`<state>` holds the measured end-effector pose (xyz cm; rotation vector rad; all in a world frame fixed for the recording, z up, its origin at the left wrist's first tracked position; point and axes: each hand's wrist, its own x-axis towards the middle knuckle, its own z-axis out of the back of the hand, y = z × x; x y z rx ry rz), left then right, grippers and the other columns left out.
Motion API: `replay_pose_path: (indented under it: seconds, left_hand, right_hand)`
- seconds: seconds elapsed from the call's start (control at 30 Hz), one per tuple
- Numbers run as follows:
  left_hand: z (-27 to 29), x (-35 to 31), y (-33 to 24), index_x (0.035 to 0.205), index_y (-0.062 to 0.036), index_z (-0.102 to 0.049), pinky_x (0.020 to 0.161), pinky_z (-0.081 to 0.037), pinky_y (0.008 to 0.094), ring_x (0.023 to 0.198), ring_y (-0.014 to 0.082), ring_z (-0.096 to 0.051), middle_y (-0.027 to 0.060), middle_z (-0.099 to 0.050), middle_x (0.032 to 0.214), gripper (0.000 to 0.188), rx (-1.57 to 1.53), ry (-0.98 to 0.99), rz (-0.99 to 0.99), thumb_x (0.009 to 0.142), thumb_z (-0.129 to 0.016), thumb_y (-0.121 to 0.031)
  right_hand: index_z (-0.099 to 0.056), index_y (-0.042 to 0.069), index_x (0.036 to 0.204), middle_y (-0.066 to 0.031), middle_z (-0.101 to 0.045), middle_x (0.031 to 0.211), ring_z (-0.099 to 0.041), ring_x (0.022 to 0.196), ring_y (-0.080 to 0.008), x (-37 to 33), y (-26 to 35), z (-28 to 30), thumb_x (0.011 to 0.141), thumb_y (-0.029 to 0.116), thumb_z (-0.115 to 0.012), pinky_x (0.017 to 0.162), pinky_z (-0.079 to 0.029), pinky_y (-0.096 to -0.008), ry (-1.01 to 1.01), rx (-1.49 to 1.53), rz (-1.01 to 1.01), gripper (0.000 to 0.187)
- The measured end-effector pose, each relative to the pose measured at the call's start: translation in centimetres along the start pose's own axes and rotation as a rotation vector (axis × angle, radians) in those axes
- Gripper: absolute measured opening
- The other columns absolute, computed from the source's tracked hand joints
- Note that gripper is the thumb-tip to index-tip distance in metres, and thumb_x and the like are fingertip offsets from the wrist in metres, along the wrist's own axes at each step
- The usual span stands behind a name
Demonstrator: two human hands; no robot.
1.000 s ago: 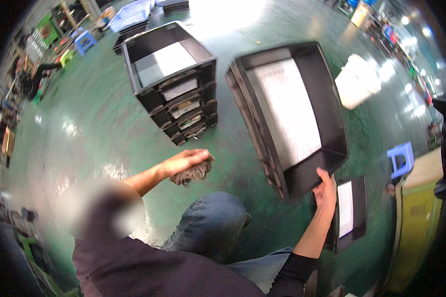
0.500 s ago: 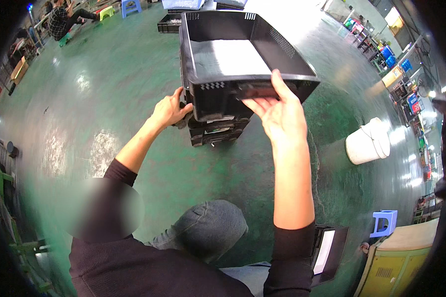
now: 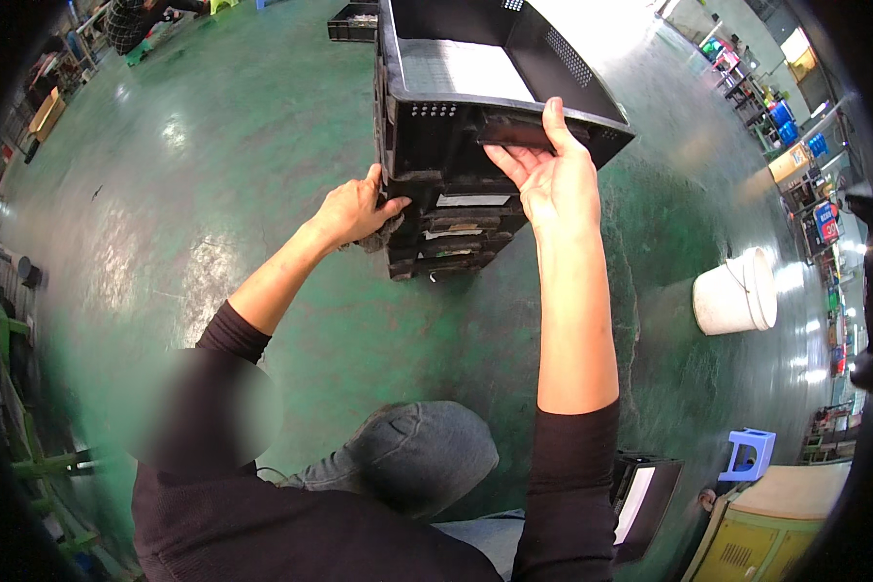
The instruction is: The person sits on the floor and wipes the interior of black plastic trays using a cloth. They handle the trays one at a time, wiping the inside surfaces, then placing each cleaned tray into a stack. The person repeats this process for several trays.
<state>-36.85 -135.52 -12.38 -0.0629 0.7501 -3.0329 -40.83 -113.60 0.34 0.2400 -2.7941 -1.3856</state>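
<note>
A black plastic crate [image 3: 432, 145] tops a stack of similar black crates [image 3: 407, 225], and a white sheet [image 3: 461, 68] lies on its floor. My right hand [image 3: 561, 184] grips the handle recess in its front wall, thumb over the rim and fingers underneath. Lower down, my left hand [image 3: 357, 211] closes at the front left corner of the stack. What looks like a crumpled grey rag [image 3: 386, 236] sticks out below that hand, partly hidden by it. Pale labels show on the fronts of the lower crates.
A white bucket [image 3: 734, 294] stands on the green floor to the right. Nearer me are another black crate [image 3: 655, 509], a blue stool [image 3: 748, 454] and a yellow-green cabinet [image 3: 757, 543]. A low black crate [image 3: 352, 23] lies farther off. Someone in a checked shirt [image 3: 126, 27] sits far left.
The top crate's front has moved up and away from me with my right hand, baring more of the lower crates. My left hand stays at the stack's left corner. The view has shifted slightly.
</note>
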Motion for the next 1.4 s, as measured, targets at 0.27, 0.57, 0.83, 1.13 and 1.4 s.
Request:
replay_pose_path:
  seconds: [0.27,0.57,0.83,1.13,1.4]
  left_hand:
    - [0.1,-0.5,-0.5,0.111,0.0023,-0.043,0.079,-0.048,0.047,0.091,0.0425,-0.061,0.0272,-0.064,0.089,0.058,-0.033,-0.008,0.055,0.085,-0.057,-0.048]
    - [-0.5,0.0,-0.4,0.114,0.0005,-0.041,0.078,-0.047,0.0475,0.092,0.0436,-0.06,0.0288,-0.063,0.093,0.057,-0.05,-0.067,-0.036,0.086,-0.057,-0.046]
    - [-0.8,-0.2,-0.7,0.113,0.0036,-0.038,0.076,-0.048,0.0484,0.086,0.044,-0.061,0.0276,-0.064,0.084,0.061,-0.013,-0.028,0.035,0.086,-0.053,-0.05]
    - [-1.3,-0.4,-0.3,0.112,0.002,-0.035,0.072,-0.049,0.0494,0.083,0.0454,-0.061,0.027,-0.063,0.08,0.057,-0.046,-0.038,-0.023,0.087,-0.053,-0.047]
    - [-4.5,0.8,-2.7,0.14,-0.0062,-0.027,0.103,-0.035,0.0406,0.12,0.0353,-0.049,0.0257,-0.051,0.127,0.071,-0.148,-0.08,-0.211,0.086,-0.063,-0.035]
  right_hand:
    - [-0.053,-0.011,0.103,-0.0197,-0.06,0.092,-0.065,0.073,-0.0293,1.5,-1.2,-0.9,0.087,0.03,-0.063,0.056,-0.061,-0.0438,-0.013,0.044,0.085,0.045]
    - [-0.049,-0.008,0.112,-0.0223,-0.057,0.102,-0.062,0.091,-0.0373,1.5,-0.1,-1.1,0.087,0.037,-0.062,0.073,-0.057,-0.0528,-0.056,-0.055,0.04,0.053]
    - [-0.062,-0.006,0.1,-0.021,-0.067,0.091,-0.065,0.096,-0.0257,-0.7,7.9,0.7,0.082,0.056,-0.06,0.079,-0.054,-0.0364,0.035,-1.383,0.29,0.064]
    - [-0.05,0.02,0.128,-0.0134,-0.053,0.127,-0.052,0.115,-0.0294,10.0,2.7,-3.1,0.089,0.059,-0.038,0.095,-0.043,-0.0413,0.011,-1.921,0.661,0.057]
    - [-0.047,0.004,0.118,-0.0279,-0.044,0.13,-0.034,0.13,-0.0403,1.8,3.3,5.7,0.088,0.017,-0.056,0.109,-0.024,-0.0538,-0.117,-1.226,1.469,0.034]
